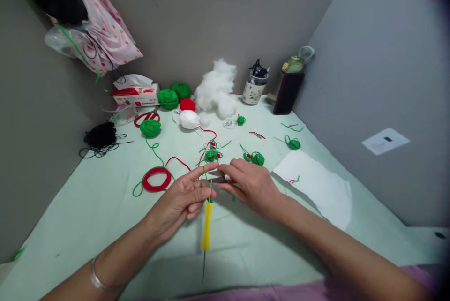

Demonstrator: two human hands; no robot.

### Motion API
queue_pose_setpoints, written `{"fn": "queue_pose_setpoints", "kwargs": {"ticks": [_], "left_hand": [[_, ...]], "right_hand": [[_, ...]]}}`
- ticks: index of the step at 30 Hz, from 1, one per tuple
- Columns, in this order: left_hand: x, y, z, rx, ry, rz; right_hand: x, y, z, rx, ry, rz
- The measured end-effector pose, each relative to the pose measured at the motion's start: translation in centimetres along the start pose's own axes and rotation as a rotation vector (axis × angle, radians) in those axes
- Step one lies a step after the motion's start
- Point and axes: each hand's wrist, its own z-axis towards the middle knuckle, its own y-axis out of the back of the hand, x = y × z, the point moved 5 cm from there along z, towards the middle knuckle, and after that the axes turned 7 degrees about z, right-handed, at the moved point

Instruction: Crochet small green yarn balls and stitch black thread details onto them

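Observation:
My left hand (177, 202) pinches a crochet hook (207, 228) with a yellow handle, its lower metal end pointing down toward me. Green yarn (205, 175) runs over the outstretched index finger of that hand. A small piece of green work seems to be under the fingertips, mostly hidden. My right hand (255, 186) grips small metal snips (217, 177). Their blades point left, close to the green yarn; whether they touch it I cannot tell. Just beyond the hands lies a small green crocheted ball (211, 155) with red bits and loose yarn ends.
Left stand a red yarn ring (156, 179), a green yarn ball (150, 128), red-handled scissors (146, 118) and black yarn (101, 135). Behind are white stuffing (218, 87), a tissue box (137, 95), a cup (254, 89) and a phone (288, 93). White paper (319, 184) lies right.

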Motion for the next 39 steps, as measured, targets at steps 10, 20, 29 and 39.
{"fn": "queue_pose_setpoints", "kwargs": {"ticks": [10,20,29,39], "left_hand": [[0.5,-0.2,0.1,0.024,0.018,-0.035],[0.6,-0.3,0.1,0.007,0.011,-0.037],[1.1,0.1,0.7,0.013,-0.003,-0.046],[1.0,-0.3,0.3,0.049,-0.018,-0.050]], "right_hand": [[1.3,-0.1,-0.1,-0.137,0.111,-0.046],[1.0,-0.1,-0.5,-0.139,0.081,-0.110],[1.3,0.2,-0.7,-0.140,0.078,-0.164],[1.3,0.2,-0.9,-0.108,0.081,-0.164]]}}
